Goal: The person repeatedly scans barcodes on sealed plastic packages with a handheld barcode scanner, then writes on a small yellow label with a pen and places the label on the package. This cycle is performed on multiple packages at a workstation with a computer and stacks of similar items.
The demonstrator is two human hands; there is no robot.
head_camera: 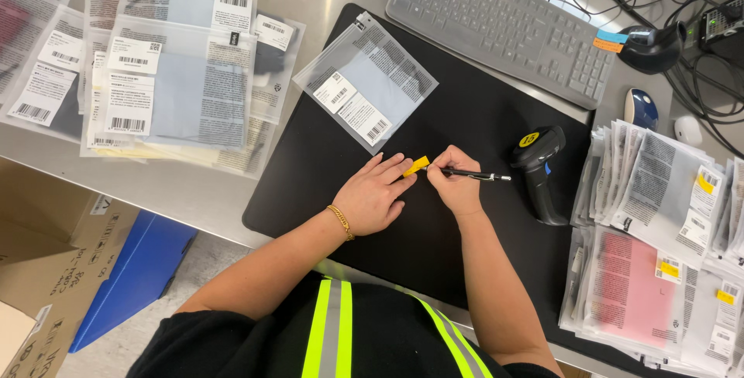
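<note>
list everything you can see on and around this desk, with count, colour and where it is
yellow label: 1, yellow, mat centre, under left fingertips
pen: 1, black, in right hand
mat: 1, black, desk centre
clear bag: 1, labelled, mat top left
bag piles: 2, clear; desk left, desk right
scanner: 1, black, right of hands
keyboard: 1, grey, top
mouse: 1, blue-white, top right
cardboard box: brown, lower left
left hand: on label
right hand: gripping pen
</note>
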